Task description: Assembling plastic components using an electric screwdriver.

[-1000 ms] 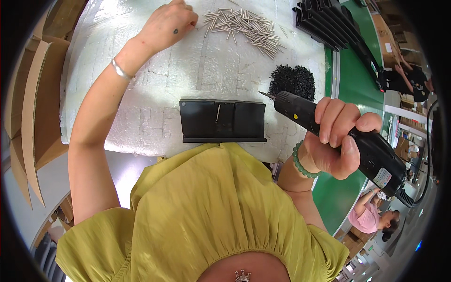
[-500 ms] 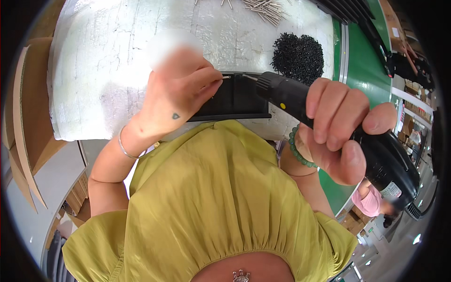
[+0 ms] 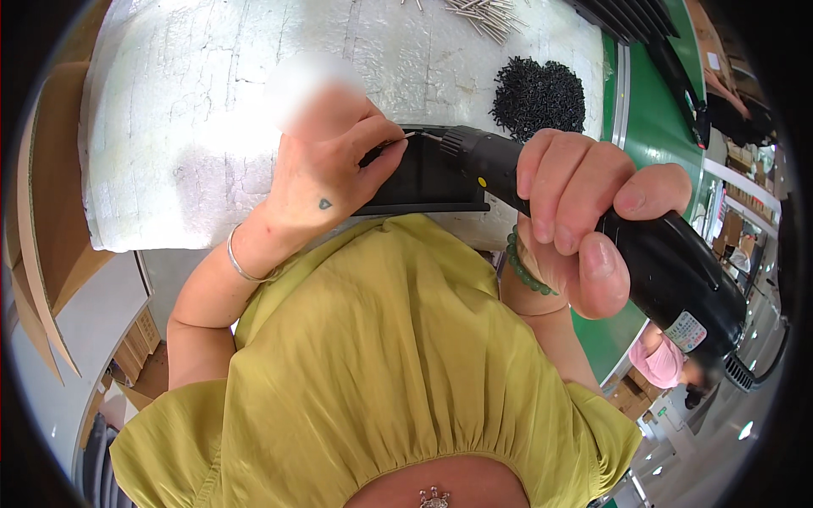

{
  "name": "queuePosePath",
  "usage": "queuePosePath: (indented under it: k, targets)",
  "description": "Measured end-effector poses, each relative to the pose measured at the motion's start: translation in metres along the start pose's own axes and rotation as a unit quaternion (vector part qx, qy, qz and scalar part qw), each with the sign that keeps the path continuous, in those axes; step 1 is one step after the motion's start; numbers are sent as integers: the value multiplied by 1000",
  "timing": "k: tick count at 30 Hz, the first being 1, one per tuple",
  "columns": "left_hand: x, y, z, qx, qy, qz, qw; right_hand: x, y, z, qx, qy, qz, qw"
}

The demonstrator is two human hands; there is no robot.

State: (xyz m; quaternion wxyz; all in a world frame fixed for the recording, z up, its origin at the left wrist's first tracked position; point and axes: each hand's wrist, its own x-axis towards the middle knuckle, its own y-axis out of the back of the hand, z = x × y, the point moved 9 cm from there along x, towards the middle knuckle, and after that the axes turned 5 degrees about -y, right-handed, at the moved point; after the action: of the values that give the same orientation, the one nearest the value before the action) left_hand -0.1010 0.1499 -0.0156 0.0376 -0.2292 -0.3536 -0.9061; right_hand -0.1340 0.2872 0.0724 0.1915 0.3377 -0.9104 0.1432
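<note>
My left hand [image 3: 326, 173] is closed, thumb and index finger pinching a thin silvery pin [image 3: 410, 135] whose end sticks out to the right. My right hand [image 3: 584, 203] is wrapped round a black electric screwdriver [image 3: 677, 267]. Its bit [image 3: 430, 135] points left and is very close to the pin's end; whether they touch I cannot tell. Under both hands lies a flat black panel [image 3: 436, 188] with a raised edge, partly covered by my left hand and the screwdriver.
A white foam pad [image 3: 195, 110] lies beneath the panel. Black screws [image 3: 539, 97] are heaped at its right, silvery pins [image 3: 487, 15] at the far edge. Black ribbed parts [image 3: 631, 19] rest on the green surface [image 3: 656, 114]. Cardboard [image 3: 55, 203] stands left; a person in pink [image 3: 659, 362] is beyond.
My right hand has brought the screwdriver leftward, so its bit is now much nearer the pin's end. My left hand has shifted slightly right and still pinches the pin.
</note>
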Motion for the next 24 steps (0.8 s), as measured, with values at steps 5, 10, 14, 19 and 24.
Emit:
queuePosePath:
  k: [5,10,14,19,24]
  targets:
    - [-1,-1,-4,-21,9,3,1000,2,-1,3,-1,2,6,1000]
    - [0,-3,-1,-24,-1,1,1000,8,-11,3,-13,-24,-26,999]
    - [0,-4,5,-26,-25,1,999,14,-20,8,-28,-55,-15,998]
    - [-6,-5,2,-7,-26,-4,1000,20,-26,15,-41,-68,-2,997]
    - [-12,-8,3,6,-24,-15,1000,22,-25,17,-47,-58,3,997]
